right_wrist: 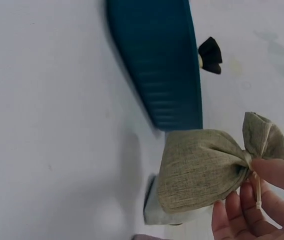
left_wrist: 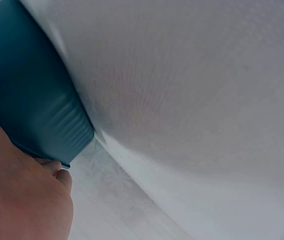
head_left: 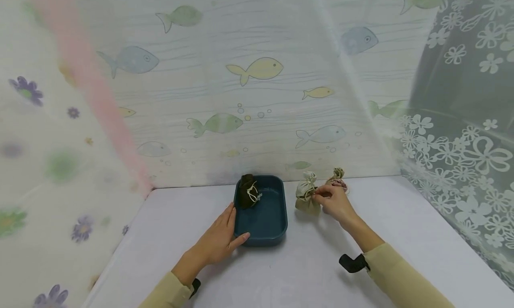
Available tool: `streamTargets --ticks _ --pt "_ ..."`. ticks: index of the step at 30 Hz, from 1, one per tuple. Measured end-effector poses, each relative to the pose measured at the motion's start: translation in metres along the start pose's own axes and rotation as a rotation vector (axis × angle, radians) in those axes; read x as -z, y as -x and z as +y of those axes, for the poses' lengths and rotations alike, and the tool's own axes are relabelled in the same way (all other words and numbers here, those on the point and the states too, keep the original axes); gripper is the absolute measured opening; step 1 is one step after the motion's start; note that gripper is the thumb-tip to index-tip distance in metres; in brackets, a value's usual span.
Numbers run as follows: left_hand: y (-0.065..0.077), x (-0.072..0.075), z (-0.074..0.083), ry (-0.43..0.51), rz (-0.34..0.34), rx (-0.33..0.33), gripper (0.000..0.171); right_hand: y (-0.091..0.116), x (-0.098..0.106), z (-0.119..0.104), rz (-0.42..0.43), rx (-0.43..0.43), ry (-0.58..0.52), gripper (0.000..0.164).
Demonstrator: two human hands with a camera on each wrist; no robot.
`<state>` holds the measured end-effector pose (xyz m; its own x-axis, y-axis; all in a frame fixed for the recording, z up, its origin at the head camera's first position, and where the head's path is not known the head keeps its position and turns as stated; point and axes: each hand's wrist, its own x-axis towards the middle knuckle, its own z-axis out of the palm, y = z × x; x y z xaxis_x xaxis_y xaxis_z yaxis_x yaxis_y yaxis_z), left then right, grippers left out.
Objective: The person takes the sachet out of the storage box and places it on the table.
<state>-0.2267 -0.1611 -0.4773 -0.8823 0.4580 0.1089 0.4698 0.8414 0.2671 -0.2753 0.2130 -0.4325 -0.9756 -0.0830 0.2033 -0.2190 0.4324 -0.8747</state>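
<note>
A dark blue rectangular tray (head_left: 263,241) stands on the white table. My left hand (head_left: 217,239) rests against its left side, fingers along the wall and thumb at the near rim. Inside the tray, in its far left corner, lies a dark brown drawstring pouch (head_left: 246,194) with a pale cord. To the right of the tray, my right hand (head_left: 335,203) pinches an olive linen pouch (right_wrist: 201,167) by its tied neck. A whitish pouch (head_left: 309,177) is just behind it, partly hidden. Beyond my right hand is another pouch (head_left: 338,172) with an olive top and a dark red part.
A curtain (head_left: 257,98) printed with fish hangs along the table's far edge. Flower-patterned sheer cloth (head_left: 462,165) hangs at the right, and a flowered sheet (head_left: 60,165) at the left. White tabletop (head_left: 281,276) lies between my forearms.
</note>
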Motion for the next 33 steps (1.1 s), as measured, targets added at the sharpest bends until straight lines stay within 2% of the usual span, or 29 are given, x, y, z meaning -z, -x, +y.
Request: streamTargets --ticks 8,17,27,33 --pt "0.0 -0.001 -0.001 0.001 0.003 0.002 0.1 0.006 -0.002 0.011 0.003 -0.019 -0.031 0.022" --pt "0.0 -0.001 0.0 0.002 0.005 -0.003 0.1 0.01 -0.004 0.023 0.004 -0.055 0.013 0.021" --pt "-0.001 0.001 0.0 -0.006 0.003 -0.001 0.099 0.01 -0.003 0.026 0.004 -0.03 -0.003 0.022" --pt "0.001 0.002 0.002 0.005 -0.004 0.002 0.1 0.016 0.0 0.026 0.01 0.007 0.048 0.026"
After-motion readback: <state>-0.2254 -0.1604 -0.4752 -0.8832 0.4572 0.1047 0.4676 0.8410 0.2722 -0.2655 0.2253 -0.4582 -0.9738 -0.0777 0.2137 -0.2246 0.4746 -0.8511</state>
